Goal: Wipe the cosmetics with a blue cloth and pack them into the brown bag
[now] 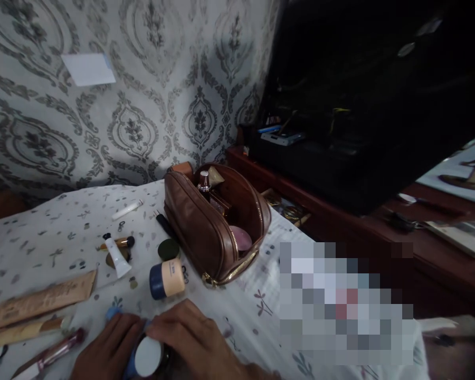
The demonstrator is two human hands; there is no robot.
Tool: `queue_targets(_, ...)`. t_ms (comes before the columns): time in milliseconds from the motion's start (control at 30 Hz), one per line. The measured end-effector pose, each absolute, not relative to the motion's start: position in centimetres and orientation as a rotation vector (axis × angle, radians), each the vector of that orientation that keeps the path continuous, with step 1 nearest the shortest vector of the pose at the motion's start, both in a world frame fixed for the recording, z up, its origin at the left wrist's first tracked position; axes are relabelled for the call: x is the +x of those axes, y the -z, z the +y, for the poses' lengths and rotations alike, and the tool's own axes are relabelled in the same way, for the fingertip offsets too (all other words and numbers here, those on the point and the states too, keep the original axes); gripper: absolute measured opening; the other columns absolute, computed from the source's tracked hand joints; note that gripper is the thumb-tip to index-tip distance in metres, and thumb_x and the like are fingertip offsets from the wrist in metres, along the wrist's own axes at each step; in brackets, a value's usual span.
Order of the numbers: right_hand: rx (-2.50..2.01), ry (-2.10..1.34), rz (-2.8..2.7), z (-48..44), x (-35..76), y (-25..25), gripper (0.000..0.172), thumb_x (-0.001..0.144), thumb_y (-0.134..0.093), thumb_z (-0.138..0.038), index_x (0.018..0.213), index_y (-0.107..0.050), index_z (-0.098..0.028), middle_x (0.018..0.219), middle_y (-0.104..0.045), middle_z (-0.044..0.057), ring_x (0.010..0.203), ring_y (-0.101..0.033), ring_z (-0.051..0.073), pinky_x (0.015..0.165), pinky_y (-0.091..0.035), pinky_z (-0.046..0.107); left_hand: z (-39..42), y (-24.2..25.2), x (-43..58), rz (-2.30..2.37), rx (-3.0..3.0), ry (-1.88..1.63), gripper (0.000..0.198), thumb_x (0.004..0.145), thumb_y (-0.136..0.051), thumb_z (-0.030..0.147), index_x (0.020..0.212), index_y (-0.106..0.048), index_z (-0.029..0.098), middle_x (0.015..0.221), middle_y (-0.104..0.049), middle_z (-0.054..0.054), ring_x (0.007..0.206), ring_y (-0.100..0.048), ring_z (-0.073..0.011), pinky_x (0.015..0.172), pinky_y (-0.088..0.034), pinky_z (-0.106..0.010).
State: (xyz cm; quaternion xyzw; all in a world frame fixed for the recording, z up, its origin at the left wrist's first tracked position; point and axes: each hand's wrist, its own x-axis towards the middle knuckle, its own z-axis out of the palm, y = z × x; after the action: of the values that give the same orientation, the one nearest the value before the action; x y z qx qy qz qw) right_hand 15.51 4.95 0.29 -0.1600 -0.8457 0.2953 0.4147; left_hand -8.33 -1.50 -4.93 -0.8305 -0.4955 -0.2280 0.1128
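At the bottom of the head view my left hand (105, 345) lies over a blue item (130, 364), fingers together; most of that item is hidden, so its kind is unclear. My right hand (198, 338) curls its fingers against a small container with a round white cap (149, 357), held close beside the left fingers. Just beyond the hands, a peach and navy jar (167, 278) lies on its side. Behind it stands a brown makeup bag (200, 227), unzipped, with a bottle with a shiny cap (205, 181) and a pink oval item (240, 238) inside.
On the patterned cloth (229, 301) lie a white tube (116, 256), a beige tube (43, 298), a lip gloss tube (59, 351), a dark round item (168, 249) and a white stick (127, 210). A dark screen (340, 105) and red-brown furniture (340, 224) stand right.
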Motion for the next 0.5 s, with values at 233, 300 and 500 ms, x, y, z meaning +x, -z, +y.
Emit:
queue_targets(233,-0.389,-0.732,-1.95,4.8,16.8,-3.5,0.033,0.094,-0.056,-0.03,0.125,-0.053,-0.019,0.108,-0.067,0.01,0.101,-0.062,0.02,0.089,-0.053,0.035,-0.9,1.6,-5.9,-1.454,-2.361,0.737,0.042,0.09,-0.05,0.061,0.096,-0.065,0.022,0.087,-0.07,-0.005,0.075,-0.067,-0.0188,0.061,-0.055,-0.025)
queue_targets(300,-0.383,-0.567,-1.864,5.9,17.9,-5.3,0.031,0.093,-0.051,-0.014,0.123,-0.053,-0.021,0.104,-0.068,0.008,0.096,-0.063,0.019,0.086,-0.053,0.035,-0.9,1.1,-5.5,-1.457,-2.307,0.742,0.045,0.09,-0.049,0.062,0.095,-0.065,0.021,0.089,-0.071,-0.005,0.078,-0.068,-0.02,0.063,-0.056,-0.027)
queue_targets(500,-0.863,-0.157,-2.268,14.2,21.0,-12.7,0.024,0.089,-0.046,-0.005,0.097,-0.066,-0.013,0.106,-0.069,0.013,0.1,-0.063,0.022,0.089,-0.049,0.033,-1.2,1.0,-5.3,-1.554,-2.3,0.696,0.05,0.092,-0.043,0.063,0.093,-0.066,0.02,0.091,-0.07,-0.007,0.08,-0.068,-0.0212,0.062,-0.056,-0.028)
